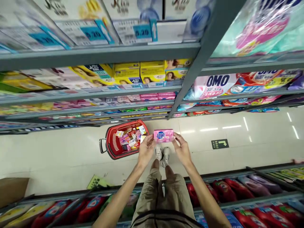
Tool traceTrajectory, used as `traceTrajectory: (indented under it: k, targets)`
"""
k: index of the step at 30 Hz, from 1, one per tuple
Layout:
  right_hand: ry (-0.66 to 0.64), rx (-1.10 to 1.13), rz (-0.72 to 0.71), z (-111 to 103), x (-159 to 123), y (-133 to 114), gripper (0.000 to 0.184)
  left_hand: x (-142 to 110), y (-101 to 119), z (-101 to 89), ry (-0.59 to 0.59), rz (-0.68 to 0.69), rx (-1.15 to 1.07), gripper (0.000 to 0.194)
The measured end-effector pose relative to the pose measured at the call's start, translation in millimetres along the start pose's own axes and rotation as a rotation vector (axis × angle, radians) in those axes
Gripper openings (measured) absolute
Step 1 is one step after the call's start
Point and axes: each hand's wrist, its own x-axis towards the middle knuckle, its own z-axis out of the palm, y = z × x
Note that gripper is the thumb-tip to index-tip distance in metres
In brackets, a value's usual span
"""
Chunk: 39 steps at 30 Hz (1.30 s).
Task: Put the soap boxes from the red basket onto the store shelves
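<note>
A pink packet of laundry soap (163, 135) with a blue logo is held level between my two hands, above my shoes. My left hand (146, 148) grips its left end, fingers bent and thumb against the edge. At the right end, my right hand (181, 146) pinches the packet; a ring shows on one finger. Below and left of the packet, a red shopping basket (114, 144) stands on the floor, partly behind my left hand. Inside it lie several small boxes and packets in pink, white and red.
Shelves (99, 57) of boxed soap with blue price tags rise in front. Bags of OMO detergent (217, 84) fill the right-hand bay. Behind me, another shelf holds red bottles (224, 190). A green exit sign (220, 144) marks the tiled floor; a cardboard box (13, 190) is at left.
</note>
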Motion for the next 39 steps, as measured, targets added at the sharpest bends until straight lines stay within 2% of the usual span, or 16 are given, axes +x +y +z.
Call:
traceTrajectory:
  k: [3,6,8,12,16,20,23,27,32,36,39]
  targets:
    - [0.019,-0.074,0.026,8,11,19,0.046,13,-19,4.9,-0.046,-0.021,0.003,0.041]
    - [0.053,-0.148,0.017,13,23,27,0.047,22,-28,11.5,-0.086,0.032,0.058,0.038]
    - [0.055,-0.169,-0.001,16,33,28,0.047,27,-29,16.1,-0.086,0.075,0.094,0.042]
    - [0.044,-0.120,-0.032,23,55,30,0.048,40,-26,24.3,-0.010,0.131,0.159,0.053]
    - [0.047,-0.129,-0.057,28,74,38,0.056,59,-26,29.1,0.028,0.214,0.265,0.056]
    - [0.026,-0.127,-0.090,29,89,42,0.058,77,-27,31.1,0.030,0.219,0.231,0.054]
    - [0.044,-0.109,-0.131,31,99,35,0.056,85,-20,32.6,0.011,0.253,0.179,0.057]
    - [0.054,-0.092,-0.240,34,111,14,0.057,89,-1,36.1,0.005,0.300,0.127,0.060]
    - [0.079,-0.101,-0.364,35,128,-19,0.055,99,27,43.9,-0.002,0.475,0.030,0.059]
    - [0.070,-0.074,-0.359,35,143,-37,0.056,119,45,51.5,-0.022,0.596,-0.051,0.060]
    - [0.047,-0.008,-0.373,37,153,-41,0.064,138,52,55.8,-0.048,0.624,-0.063,0.062]
